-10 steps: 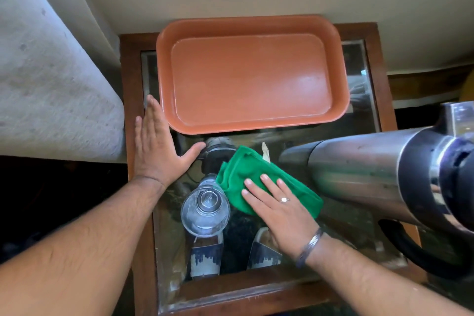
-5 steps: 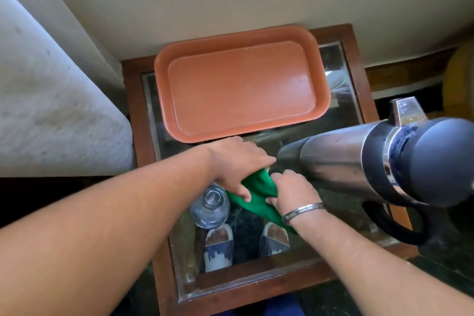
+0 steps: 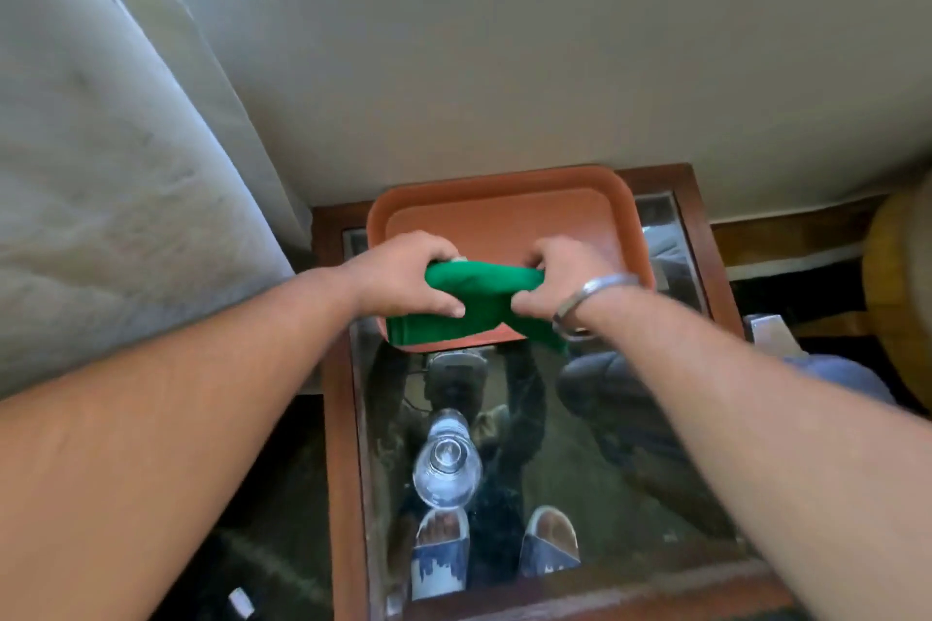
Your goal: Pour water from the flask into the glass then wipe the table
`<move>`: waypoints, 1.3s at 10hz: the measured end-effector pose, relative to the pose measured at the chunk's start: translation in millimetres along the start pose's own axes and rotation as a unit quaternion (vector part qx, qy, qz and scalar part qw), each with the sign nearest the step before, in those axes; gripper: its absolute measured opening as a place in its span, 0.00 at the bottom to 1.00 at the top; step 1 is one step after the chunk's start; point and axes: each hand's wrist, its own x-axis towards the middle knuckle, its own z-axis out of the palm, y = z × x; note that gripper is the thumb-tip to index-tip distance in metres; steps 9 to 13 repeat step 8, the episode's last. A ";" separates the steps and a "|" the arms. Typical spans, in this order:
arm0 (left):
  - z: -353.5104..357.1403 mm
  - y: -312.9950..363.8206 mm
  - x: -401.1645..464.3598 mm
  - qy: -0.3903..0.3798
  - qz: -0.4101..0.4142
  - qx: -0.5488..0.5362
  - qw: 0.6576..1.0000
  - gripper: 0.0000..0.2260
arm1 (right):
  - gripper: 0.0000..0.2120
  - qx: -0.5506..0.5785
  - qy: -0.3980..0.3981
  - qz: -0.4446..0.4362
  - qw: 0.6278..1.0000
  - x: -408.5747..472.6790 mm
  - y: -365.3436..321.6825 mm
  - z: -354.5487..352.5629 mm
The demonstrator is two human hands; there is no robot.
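A green cloth [image 3: 474, 303] is held up above the near edge of the orange tray [image 3: 504, 217]. My left hand [image 3: 408, 275] grips its left end and my right hand [image 3: 560, 277], with a metal bangle on the wrist, grips its right end. The cloth is bunched between them, off the glass. A clear drinking glass [image 3: 446, 466] stands on the glass-topped wooden table [image 3: 343, 444], near the front left, below my hands. The steel flask is mostly hidden behind my right forearm; only a small part [image 3: 769, 330] shows at the right.
A grey upholstered cushion [image 3: 101, 166] borders the table on the left. A pale wall [image 3: 504, 66] rises behind the table. Through the glass top I see two feet in sandals [image 3: 491, 550]. A brown rounded object [image 3: 903, 293] sits at the far right.
The cloth has been lifted off the glass top and carried back over the tray, now gripped in both hands. The camera has pulled up and back, so the flask has nearly left view.
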 end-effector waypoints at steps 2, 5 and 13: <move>31.9 -48.8 35.9 0.028 -0.116 -0.095 0.988 0.23 | 0.38 -0.167 -0.088 0.010 0.982 98.5 25.4 -21.3; 88.5 -48.5 53.4 0.151 -0.083 0.289 0.942 0.31 | 0.31 -0.164 0.046 -0.054 0.984 109.6 54.3 61.0; 91.1 -56.6 22.3 0.101 -0.157 0.340 0.922 0.33 | 0.36 -0.215 0.115 -0.072 0.967 85.3 43.4 88.0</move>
